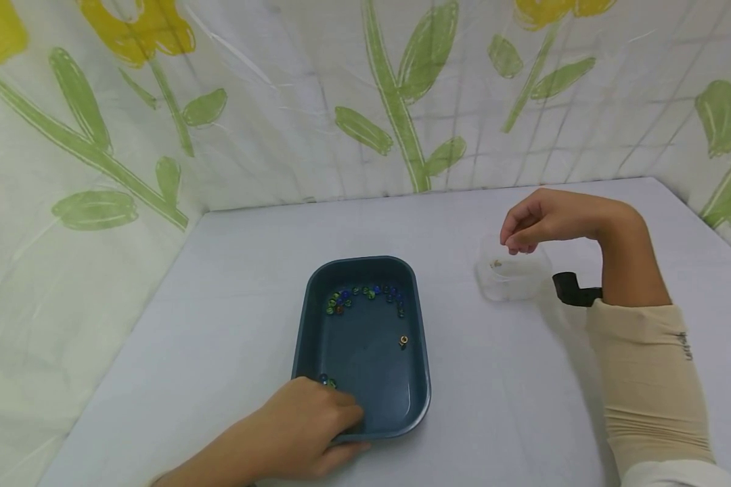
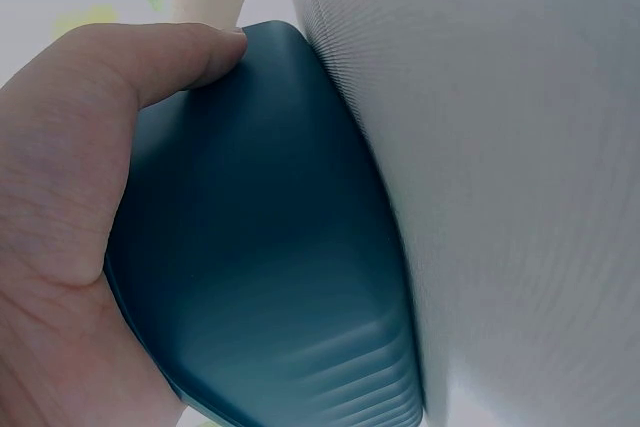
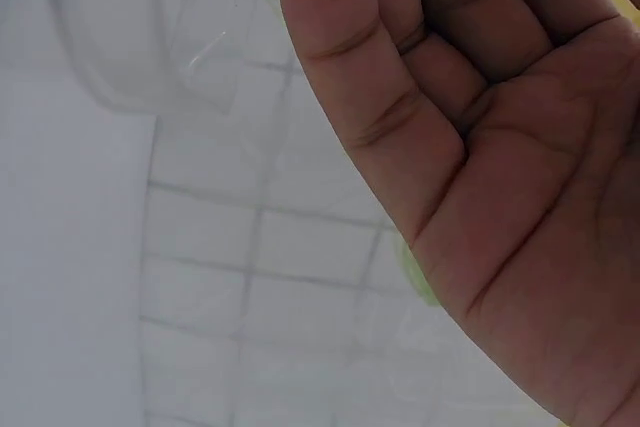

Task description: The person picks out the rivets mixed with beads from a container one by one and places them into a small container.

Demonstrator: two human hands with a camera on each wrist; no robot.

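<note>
My left hand (image 1: 307, 426) grips the near left corner of a dark teal tray (image 1: 365, 365). In the left wrist view its thumb (image 2: 200, 55) presses the tray's outer wall (image 2: 270, 207). Glass marbles (image 1: 371, 292) line the tray's far end, and a few marbles (image 1: 329, 382) lie beside my left hand. Near the tray's right wall is a small gold-coloured ring-like piece (image 1: 403, 340). Above a clear plastic container (image 1: 505, 287), my right hand (image 1: 554, 220) is bent down with curled fingers. Anything between its fingertips is hidden. Tiny gold-coloured bits (image 1: 496, 264) show in the container.
A white-covered table (image 1: 231, 338) carries the tray and the container. Behind it hangs a pale sheet (image 1: 280, 101) with painted flowers. A black bracket-like part (image 1: 575, 291) sticks out from my right wrist, close to the container's right side.
</note>
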